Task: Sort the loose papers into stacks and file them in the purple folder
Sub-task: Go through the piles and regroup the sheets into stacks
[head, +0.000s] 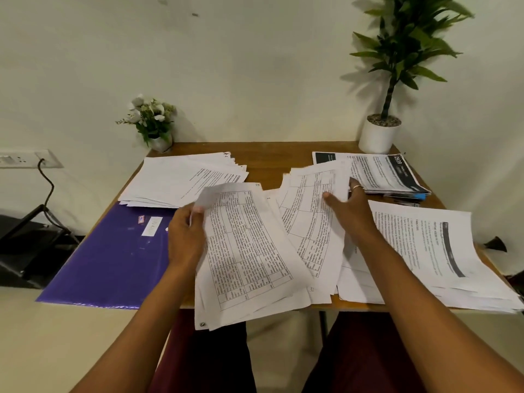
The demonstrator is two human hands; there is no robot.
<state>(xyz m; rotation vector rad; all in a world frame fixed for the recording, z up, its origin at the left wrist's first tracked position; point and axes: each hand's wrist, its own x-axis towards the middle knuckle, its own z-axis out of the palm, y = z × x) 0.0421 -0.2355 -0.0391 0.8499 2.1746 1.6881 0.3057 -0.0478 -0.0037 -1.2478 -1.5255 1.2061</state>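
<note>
The purple folder (110,256) lies closed on the left of the wooden table (266,160), its near corner hanging over the edge. My left hand (185,236) grips the left edge of a stapled sheaf of table-printed papers (246,256) that juts over the front edge. My right hand (351,214) rests with straight fingers on a second pile of table-printed sheets (309,211) in the middle. A fanned stack of text pages (184,177) sits at the back left. Another white stack (433,256) lies at the right, and a black-banded stack (388,171) at the back right.
A small vase of white flowers (154,123) stands at the back left corner. A tall green plant in a white pot (380,134) stands at the back right. A wall socket with a black cable (42,160) and a dark chair (25,245) are at the left.
</note>
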